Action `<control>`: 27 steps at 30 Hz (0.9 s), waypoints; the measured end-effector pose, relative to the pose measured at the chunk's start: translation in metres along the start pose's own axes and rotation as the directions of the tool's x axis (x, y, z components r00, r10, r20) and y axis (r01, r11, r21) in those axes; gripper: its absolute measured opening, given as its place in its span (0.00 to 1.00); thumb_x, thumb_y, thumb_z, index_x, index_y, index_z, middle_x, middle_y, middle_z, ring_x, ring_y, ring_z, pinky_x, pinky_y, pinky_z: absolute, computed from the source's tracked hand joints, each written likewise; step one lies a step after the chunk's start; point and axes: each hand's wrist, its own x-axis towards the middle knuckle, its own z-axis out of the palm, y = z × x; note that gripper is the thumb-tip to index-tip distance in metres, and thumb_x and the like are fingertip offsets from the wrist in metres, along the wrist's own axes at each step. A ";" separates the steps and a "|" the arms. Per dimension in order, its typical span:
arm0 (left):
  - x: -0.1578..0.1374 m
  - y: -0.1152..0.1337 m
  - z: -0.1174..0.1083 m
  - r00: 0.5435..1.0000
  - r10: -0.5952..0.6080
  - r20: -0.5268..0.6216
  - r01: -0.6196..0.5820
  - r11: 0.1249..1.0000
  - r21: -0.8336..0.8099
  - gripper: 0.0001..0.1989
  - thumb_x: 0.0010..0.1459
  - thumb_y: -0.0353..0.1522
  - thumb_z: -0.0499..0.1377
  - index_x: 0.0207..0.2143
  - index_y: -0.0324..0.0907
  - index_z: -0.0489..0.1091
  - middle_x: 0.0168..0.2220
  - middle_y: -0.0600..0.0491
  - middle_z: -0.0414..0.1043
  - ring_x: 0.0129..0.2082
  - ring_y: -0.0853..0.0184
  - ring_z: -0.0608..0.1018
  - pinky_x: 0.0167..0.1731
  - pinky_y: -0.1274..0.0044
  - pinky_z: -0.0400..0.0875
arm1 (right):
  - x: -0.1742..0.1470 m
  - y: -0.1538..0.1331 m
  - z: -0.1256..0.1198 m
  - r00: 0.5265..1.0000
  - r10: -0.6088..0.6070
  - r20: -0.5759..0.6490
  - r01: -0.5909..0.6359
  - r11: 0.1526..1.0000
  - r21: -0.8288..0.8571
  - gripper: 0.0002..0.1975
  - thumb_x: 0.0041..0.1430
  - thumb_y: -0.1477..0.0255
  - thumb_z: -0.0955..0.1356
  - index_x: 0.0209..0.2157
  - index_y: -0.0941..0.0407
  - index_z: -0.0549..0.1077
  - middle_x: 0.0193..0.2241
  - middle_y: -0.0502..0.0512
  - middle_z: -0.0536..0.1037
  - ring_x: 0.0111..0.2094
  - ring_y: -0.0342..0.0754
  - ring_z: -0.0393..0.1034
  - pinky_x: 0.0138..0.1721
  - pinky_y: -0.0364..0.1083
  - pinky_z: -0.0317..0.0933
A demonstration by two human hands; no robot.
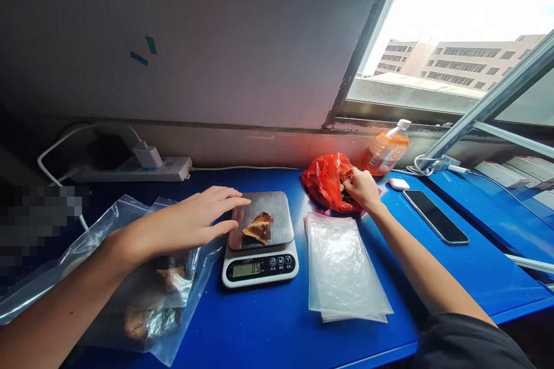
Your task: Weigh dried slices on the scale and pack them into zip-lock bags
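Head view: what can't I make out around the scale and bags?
Head view: deeper contents of the red bag, hidden by its plastic and the right grip.
Head view: pieces in the clear bag, blurred by its plastic.
Head view: unit beside 8.5 on the scale, too small.
Head view: right edge of the brown piece, covered by pixelation.

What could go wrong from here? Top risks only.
1. Left hand reaches over the scale's left edge; any contact, which I can't confirm, could skew the reading.
2. The brown piece lies loose on the plate near those fingers, so a bump might shift it.
3. Right hand is at the red bag's mouth; a careless tug might knock the nearby bottle.
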 end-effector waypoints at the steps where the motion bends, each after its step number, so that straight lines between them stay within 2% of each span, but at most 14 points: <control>1: -0.001 -0.001 0.000 1.000 -0.001 -0.009 0.001 1.000 -0.003 0.24 0.62 0.43 0.51 0.59 0.49 0.64 0.62 0.50 0.62 0.62 0.56 0.63 0.60 0.64 0.59 | -0.002 0.000 -0.002 1.000 -0.014 -0.022 0.015 1.000 0.017 0.13 0.58 0.73 0.60 0.43 0.60 0.71 0.38 0.63 0.77 0.41 0.55 0.70 0.41 0.48 0.60; 4: -0.001 0.001 -0.001 0.998 0.016 -0.059 -0.017 1.000 -0.023 0.23 0.62 0.43 0.52 0.57 0.49 0.66 0.61 0.51 0.63 0.61 0.56 0.64 0.59 0.65 0.60 | -0.013 -0.002 -0.012 0.976 -0.107 -0.188 0.132 0.983 0.124 0.12 0.57 0.75 0.61 0.43 0.59 0.68 0.38 0.61 0.77 0.40 0.53 0.68 0.41 0.48 0.61; 6: 0.002 0.009 -0.002 0.992 0.049 -0.114 -0.055 0.997 -0.053 0.22 0.62 0.42 0.52 0.56 0.49 0.66 0.59 0.51 0.66 0.59 0.58 0.67 0.58 0.67 0.63 | -0.029 -0.009 -0.026 0.911 -0.235 -0.338 0.304 0.938 0.167 0.11 0.58 0.76 0.60 0.43 0.58 0.67 0.38 0.61 0.76 0.40 0.52 0.68 0.42 0.48 0.62; 7: 0.004 0.016 -0.003 0.987 0.061 -0.147 -0.073 0.994 -0.080 0.21 0.63 0.42 0.52 0.56 0.48 0.66 0.57 0.51 0.67 0.58 0.58 0.68 0.57 0.68 0.64 | -0.040 -0.015 -0.035 0.859 -0.322 -0.399 0.410 0.899 0.157 0.11 0.58 0.77 0.61 0.42 0.57 0.67 0.37 0.60 0.76 0.40 0.52 0.67 0.42 0.48 0.62; 9: 0.010 0.035 -0.005 0.973 0.055 -0.225 -0.095 0.981 -0.171 0.21 0.63 0.41 0.52 0.57 0.47 0.65 0.55 0.51 0.70 0.54 0.60 0.72 0.53 0.70 0.68 | -0.064 -0.031 -0.054 0.722 -0.496 -0.482 0.612 0.783 0.110 0.10 0.58 0.79 0.62 0.42 0.55 0.67 0.37 0.57 0.76 0.40 0.50 0.67 0.43 0.49 0.63; 11: 0.017 0.058 -0.004 0.959 0.046 -0.280 -0.131 0.947 -0.294 0.22 0.62 0.41 0.54 0.57 0.44 0.65 0.53 0.49 0.71 0.50 0.60 0.74 0.45 0.73 0.73 | -0.089 -0.051 -0.072 0.556 -0.619 -0.554 0.764 0.644 0.047 0.12 0.57 0.80 0.64 0.42 0.53 0.67 0.37 0.55 0.78 0.41 0.49 0.67 0.43 0.50 0.63; 14: 0.024 0.085 0.002 0.954 0.094 -0.284 -0.219 0.866 -0.450 0.24 0.58 0.43 0.58 0.54 0.43 0.67 0.49 0.48 0.74 0.44 0.62 0.78 0.34 0.76 0.75 | -0.117 -0.078 -0.092 0.344 -0.726 -0.596 0.870 0.485 -0.089 0.10 0.57 0.81 0.66 0.38 0.53 0.70 0.35 0.54 0.79 0.39 0.48 0.66 0.38 0.49 0.62; 16: 0.025 0.096 0.007 0.951 0.122 -0.284 -0.253 0.833 -0.492 0.21 0.56 0.42 0.61 0.50 0.42 0.70 0.45 0.49 0.75 0.40 0.64 0.78 0.32 0.77 0.75 | -0.126 -0.087 -0.098 0.241 -0.739 -0.629 0.888 0.429 -0.164 0.07 0.58 0.80 0.66 0.34 0.53 0.71 0.34 0.54 0.79 0.36 0.47 0.65 0.34 0.48 0.62; 17: 0.025 0.099 0.010 0.950 0.118 -0.288 -0.255 0.829 -0.498 0.19 0.55 0.41 0.62 0.47 0.42 0.72 0.44 0.49 0.75 0.39 0.64 0.78 0.32 0.77 0.75 | -0.128 -0.089 -0.101 0.208 -0.739 -0.641 0.892 0.411 -0.185 0.06 0.58 0.79 0.66 0.32 0.53 0.71 0.34 0.55 0.79 0.35 0.47 0.65 0.33 0.48 0.62; 19: 0.023 0.102 0.013 0.952 0.074 -0.297 -0.222 0.835 -0.504 0.16 0.53 0.39 0.63 0.43 0.42 0.73 0.44 0.50 0.75 0.37 0.65 0.78 0.32 0.76 0.75 | -0.129 -0.090 -0.103 0.170 -0.738 -0.653 0.900 0.386 -0.202 0.05 0.58 0.78 0.66 0.30 0.54 0.71 0.34 0.55 0.79 0.34 0.47 0.64 0.31 0.48 0.61; 24: 0.017 0.104 0.016 0.962 0.000 -0.272 -0.162 0.804 -0.573 0.14 0.52 0.37 0.63 0.42 0.42 0.71 0.42 0.51 0.76 0.35 0.66 0.79 0.30 0.77 0.75 | -0.131 -0.089 -0.102 0.146 -0.733 -0.664 0.922 0.344 -0.176 0.07 0.59 0.77 0.65 0.29 0.54 0.72 0.35 0.55 0.79 0.32 0.46 0.64 0.29 0.49 0.60; 27: 0.015 0.108 0.018 0.929 -0.014 -0.370 -0.185 0.848 -0.497 0.14 0.52 0.32 0.62 0.42 0.42 0.70 0.42 0.52 0.75 0.35 0.66 0.78 0.32 0.76 0.75 | -0.132 -0.092 -0.098 0.158 -0.725 -0.671 0.930 0.338 -0.145 0.05 0.58 0.78 0.66 0.30 0.54 0.73 0.34 0.55 0.78 0.32 0.46 0.66 0.28 0.48 0.60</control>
